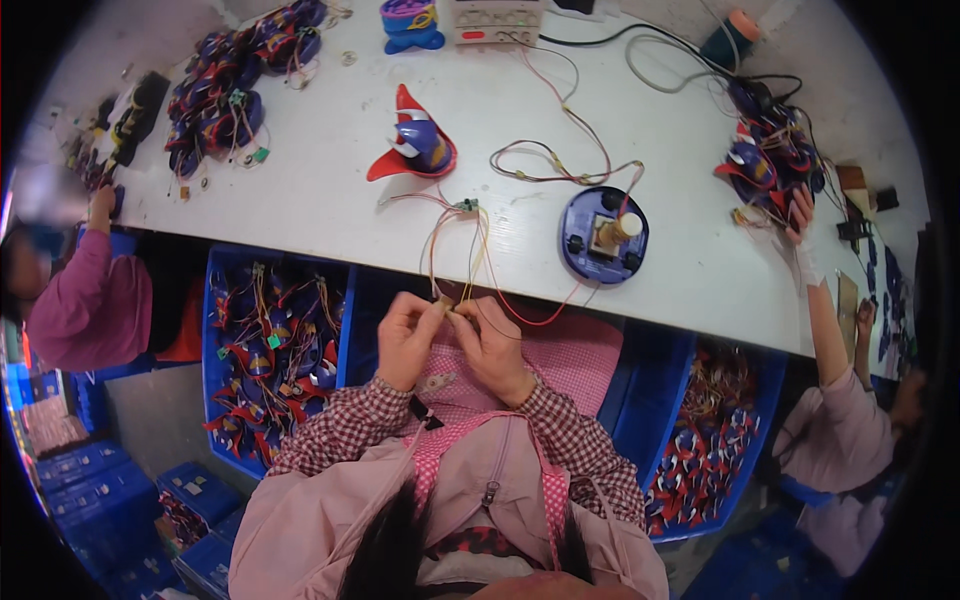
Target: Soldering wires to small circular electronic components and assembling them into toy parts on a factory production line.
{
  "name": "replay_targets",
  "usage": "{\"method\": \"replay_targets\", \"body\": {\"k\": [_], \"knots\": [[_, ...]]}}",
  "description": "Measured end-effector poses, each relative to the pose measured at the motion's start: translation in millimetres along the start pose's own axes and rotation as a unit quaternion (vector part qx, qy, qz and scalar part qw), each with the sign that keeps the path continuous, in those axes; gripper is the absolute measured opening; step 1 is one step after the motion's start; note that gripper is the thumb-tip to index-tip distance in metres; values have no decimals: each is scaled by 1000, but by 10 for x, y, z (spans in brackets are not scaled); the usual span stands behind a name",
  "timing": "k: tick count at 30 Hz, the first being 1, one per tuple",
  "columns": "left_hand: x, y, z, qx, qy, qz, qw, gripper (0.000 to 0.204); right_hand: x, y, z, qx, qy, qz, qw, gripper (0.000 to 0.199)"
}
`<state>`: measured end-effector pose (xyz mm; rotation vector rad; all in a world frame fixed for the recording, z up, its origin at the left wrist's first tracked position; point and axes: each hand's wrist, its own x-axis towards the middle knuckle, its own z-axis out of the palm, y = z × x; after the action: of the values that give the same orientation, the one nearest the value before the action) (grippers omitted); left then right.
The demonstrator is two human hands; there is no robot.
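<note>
At the table's near edge, my left hand point(405, 343) and my right hand point(495, 350) are close together, each with thumb and fingers pinched on thin wires point(482, 262). A small yellowish part shows between the fingertips; its kind I cannot make out. From there the wires loop up to a small green circuit board point(467, 206) lying on the white table. Just beyond it sits a red and purple toy shell point(424, 143) with white horn-like points. A round blue toy base point(604, 236) with black wheels lies to the right, wired to a long cable.
A power supply box point(498, 22) and a blue container point(411, 25) stand at the back. Piled toy parts lie at the far left point(220, 110) and right point(765, 160). Blue bins point(350, 325) flank my lap. A co-worker's hand point(801, 212) reaches in from the right; another person works at left.
</note>
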<state>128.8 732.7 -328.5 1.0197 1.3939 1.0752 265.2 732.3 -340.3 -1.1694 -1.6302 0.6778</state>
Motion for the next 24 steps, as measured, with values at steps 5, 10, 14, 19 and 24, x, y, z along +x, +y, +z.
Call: {"method": "replay_targets", "body": {"k": [5, 10, 14, 19, 24], "knots": [[203, 555, -36, 209, 8, 318, 925, 24, -120, 50, -177, 18, -17, 135, 991, 23], [715, 907, 746, 278, -228, 466, 809, 84, 31, -301, -1317, 19, -358, 29, 933, 38], [951, 712, 1148, 350, -210, 460, 789, 111, 533, -546, -1710, -28, 13, 128, 991, 37], [965, 671, 1427, 392, -226, 450, 769, 105, 969, 57, -1533, -141, 32, -8, 989, 27], [988, 721, 1353, 374, -250, 384, 806, 101, 1007, 138, -1438, -116, 1, 102, 988, 19]]}}
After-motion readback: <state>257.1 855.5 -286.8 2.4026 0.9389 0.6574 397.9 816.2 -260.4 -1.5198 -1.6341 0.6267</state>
